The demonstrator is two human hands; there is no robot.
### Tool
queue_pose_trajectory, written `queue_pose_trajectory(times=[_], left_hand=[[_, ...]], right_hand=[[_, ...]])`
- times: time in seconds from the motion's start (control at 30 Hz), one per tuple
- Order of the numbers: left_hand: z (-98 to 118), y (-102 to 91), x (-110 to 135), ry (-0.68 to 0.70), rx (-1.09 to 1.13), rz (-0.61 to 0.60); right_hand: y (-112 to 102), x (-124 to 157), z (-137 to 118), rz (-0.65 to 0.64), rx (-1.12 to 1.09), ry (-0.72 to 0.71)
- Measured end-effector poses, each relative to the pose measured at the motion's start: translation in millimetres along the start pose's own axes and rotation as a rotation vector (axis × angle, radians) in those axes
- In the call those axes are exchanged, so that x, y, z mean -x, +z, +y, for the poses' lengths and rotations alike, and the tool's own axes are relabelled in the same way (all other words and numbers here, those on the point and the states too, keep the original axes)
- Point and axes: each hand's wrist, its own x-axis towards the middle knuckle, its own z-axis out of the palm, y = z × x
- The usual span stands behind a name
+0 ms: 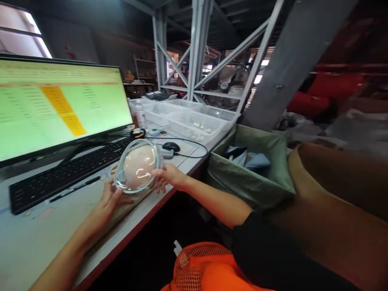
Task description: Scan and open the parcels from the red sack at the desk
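Between my two hands is a clear, rounded plastic package [139, 166] with a pinkish-beige piece inside and a pale rim; its exact kind I cannot make out. My left hand [108, 198] grips its lower left edge, thumb towards me. On the right edge, my right hand [168, 176] pinches the rim between thumb and fingers. The package is tilted up above the front part of the desk [69, 226]. Behind it lie a black keyboard [72, 173] and a black mouse [171, 146], both partly near its outline.
A monitor [63, 101] stands at the left. White plastic baskets [194, 121] fill the desk's far end, near a clear bottle [140, 115]. A pen [74, 189] lies before the keyboard. Right of the desk are a green fabric bin [251, 178] with cloth-like items and a brown carton [321, 202].
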Motion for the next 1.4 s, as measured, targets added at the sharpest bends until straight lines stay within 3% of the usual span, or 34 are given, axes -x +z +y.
queue_pose_trajectory(times=[0.1, 0.2, 0.23, 0.27, 0.3, 0.37, 0.43, 0.5, 0.6, 0.7, 0.8, 0.87, 0.93, 1.0, 1.1, 1.23, 1.4], left_hand=[[-1.0, -3.5, 2.2, -0.074, -0.206, -0.168], [-0.3, -19.8, -4.3, -0.064, -0.416, -0.085], [0.1, -23.8, -6.1, -0.062, -0.446, -0.060], [0.5, -26.0, -7.2, -0.060, -0.465, -0.045], [1.3, -26.5, -7.6, -0.055, -0.486, -0.042], [4.0, -23.0, -6.2, -0.035, -0.539, -0.051], [8.5, -17.2, -3.0, -0.010, -0.595, -0.058], [12.8, -13.3, -0.7, 0.015, -0.645, -0.041], [12.4, -18.1, -4.0, 0.056, -0.708, 0.054], [4.0, -36.0, -12.0, 0.066, -0.749, 0.201], [-4.2, -56.2, -16.0, 0.063, -0.819, 0.364], [-7.1, -68.2, -16.5, 0.040, -0.906, 0.452], [-8.0, -80.4, -17.8, -0.007, -0.983, 0.517], [-7.4, -93.6, -22.3, -0.055, -1.026, 0.563], [-6.6, -114.7, -36.1, -0.121, -1.063, 0.624], [-13.8, -134.9, -56.5, -0.194, -1.086, 0.713], [-33.7, -136.9, -62.9, -0.207, -1.123, 0.721]], right_hand=[[-82.6, 57.3, 2.2, 0.324, -0.017, 0.050], [-181.9, 126.2, 10.1, 0.713, 0.015, 0.044], [-212.5, 150.7, 14.5, 0.892, 0.052, 0.031], [-239.6, 174.8, 19.9, 1.192, 0.127, 0.002], [-262.3, 197.0, 26.2, 1.309, 0.158, 0.010], [-294.1, 229.1, 41.0, 1.389, 0.176, 0.042], [-309.5, 234.6, 56.7, 1.462, 0.121, 0.097], [-310.0, 207.2, 69.3, 1.471, 0.039, 0.119], [-278.6, 116.4, 72.9, 1.332, 0.047, -0.007], [-216.3, 9.9, 57.1, 0.944, 0.225, -0.146], [-161.4, -80.2, 43.1, 0.474, 0.594, -0.273], [-144.5, -128.4, 46.0, 0.303, 0.820, -0.379], [-142.9, -165.8, 59.3, 0.243, 0.950, -0.416], [-150.2, -190.3, 77.8, 0.249, 0.993, -0.403], [-162.4, -203.9, 99.6, 0.256, 0.942, -0.393], [-165.1, -197.1, 106.4, 0.234, 0.851, -0.338], [-159.2, -189.1, 108.5, 0.254, 0.746, -0.219]])
